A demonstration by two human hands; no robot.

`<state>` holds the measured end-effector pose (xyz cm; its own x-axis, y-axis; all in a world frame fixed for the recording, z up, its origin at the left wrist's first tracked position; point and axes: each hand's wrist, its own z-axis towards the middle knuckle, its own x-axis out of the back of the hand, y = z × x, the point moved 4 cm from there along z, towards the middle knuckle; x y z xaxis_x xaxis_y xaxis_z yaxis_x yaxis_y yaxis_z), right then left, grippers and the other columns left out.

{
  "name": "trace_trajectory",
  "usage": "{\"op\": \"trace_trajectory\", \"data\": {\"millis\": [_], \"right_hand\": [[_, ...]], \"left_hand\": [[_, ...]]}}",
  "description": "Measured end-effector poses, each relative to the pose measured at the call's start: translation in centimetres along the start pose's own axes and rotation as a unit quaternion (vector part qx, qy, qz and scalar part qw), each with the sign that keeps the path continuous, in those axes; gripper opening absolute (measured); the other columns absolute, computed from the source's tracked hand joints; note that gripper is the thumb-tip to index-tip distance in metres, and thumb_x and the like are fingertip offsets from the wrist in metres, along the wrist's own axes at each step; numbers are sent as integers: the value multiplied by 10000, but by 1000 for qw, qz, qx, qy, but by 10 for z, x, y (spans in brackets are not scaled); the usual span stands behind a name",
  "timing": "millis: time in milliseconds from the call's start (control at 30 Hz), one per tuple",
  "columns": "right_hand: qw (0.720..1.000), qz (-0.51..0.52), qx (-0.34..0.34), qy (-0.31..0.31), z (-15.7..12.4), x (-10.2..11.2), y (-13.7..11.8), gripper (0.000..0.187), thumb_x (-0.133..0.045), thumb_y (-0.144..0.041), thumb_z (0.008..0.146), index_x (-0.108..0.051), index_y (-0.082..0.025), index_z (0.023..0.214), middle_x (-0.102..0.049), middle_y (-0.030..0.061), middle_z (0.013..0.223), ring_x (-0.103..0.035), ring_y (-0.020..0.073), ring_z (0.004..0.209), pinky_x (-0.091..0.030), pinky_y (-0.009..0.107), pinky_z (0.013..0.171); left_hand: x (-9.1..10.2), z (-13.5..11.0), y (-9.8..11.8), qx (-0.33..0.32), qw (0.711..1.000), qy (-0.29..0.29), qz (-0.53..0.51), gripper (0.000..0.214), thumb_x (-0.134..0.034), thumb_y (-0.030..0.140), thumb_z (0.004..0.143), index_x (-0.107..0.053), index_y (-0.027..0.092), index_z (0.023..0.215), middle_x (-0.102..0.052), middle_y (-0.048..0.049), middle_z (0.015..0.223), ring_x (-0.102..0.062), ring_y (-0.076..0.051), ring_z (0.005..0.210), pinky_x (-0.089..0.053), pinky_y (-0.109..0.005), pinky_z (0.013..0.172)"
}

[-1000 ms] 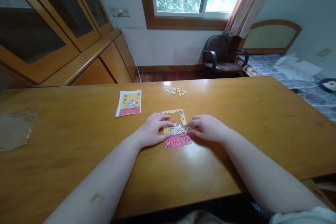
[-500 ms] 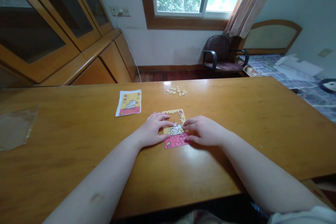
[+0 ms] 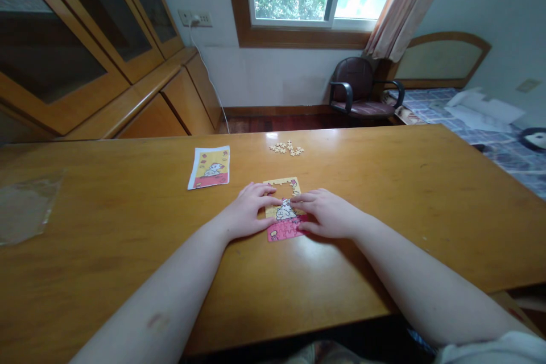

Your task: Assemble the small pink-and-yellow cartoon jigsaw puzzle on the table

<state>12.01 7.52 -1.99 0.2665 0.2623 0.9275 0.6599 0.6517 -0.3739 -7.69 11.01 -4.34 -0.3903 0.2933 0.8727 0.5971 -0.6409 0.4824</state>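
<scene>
A partly assembled jigsaw puzzle (image 3: 285,230) lies flat on the wooden table, yellow above and pink below, with a white animal in the middle and a gap in its upper part. My left hand (image 3: 251,209) rests along its left side, fingers spread, the tips on the pieces. From the right, my right hand (image 3: 326,213) reaches over the puzzle with its fingers apart and fingertips touching the right-hand pieces. Whether a loose piece sits beneath those fingertips is hidden. Farther back lies a small heap of loose puzzle pieces (image 3: 286,148).
A printed reference picture (image 3: 210,167) lies left of the puzzle. On the table's (image 3: 367,165) far left is a clear plastic bag (image 3: 28,207). Beyond the table stand a dark armchair (image 3: 358,88), a glass-door cabinet (image 3: 102,57) and a bed (image 3: 482,119).
My right hand has slid slightly to the left, farther over the puzzle's right side. My left hand stays in the same place.
</scene>
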Motion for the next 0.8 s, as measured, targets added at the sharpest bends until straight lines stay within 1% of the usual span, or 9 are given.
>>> {"op": "trace_trajectory", "data": {"millis": [500, 667, 800], "right_hand": [[1000, 7, 7, 7, 2, -1, 0, 465, -578, -466, 852, -615, -199, 1231, -601, 108, 1272, -587, 260, 1093, -416, 409, 964], [998, -13, -39, 50, 1, 6, 8, 385, -531, -409, 893, -634, -192, 1194, -605, 125, 1211, -585, 256, 1068, -425, 406, 950], [997, -14, -53, 46, 2, 5, 11, 362, -550, -394, 884, -646, -204, 1176, -607, 122, 1154, -591, 246, 1016, -432, 404, 927]], "left_hand": [[0, 0, 0, -1, 1000, 0, -3, 358, -644, 400, 780, -680, 303, 1122, -553, -68, 1304, -437, -290, 1257, -304, -514, 1090], [0, 0, 0, -6, 1000, 3, -5, 365, -646, 406, 783, -673, 313, 1136, -551, -63, 1304, -439, -289, 1250, -306, -516, 1089], [0, 0, -1, -6, 1000, 5, -8, 359, -648, 401, 782, -676, 314, 1130, -554, -62, 1295, -441, -288, 1246, -319, -510, 1082]]}}
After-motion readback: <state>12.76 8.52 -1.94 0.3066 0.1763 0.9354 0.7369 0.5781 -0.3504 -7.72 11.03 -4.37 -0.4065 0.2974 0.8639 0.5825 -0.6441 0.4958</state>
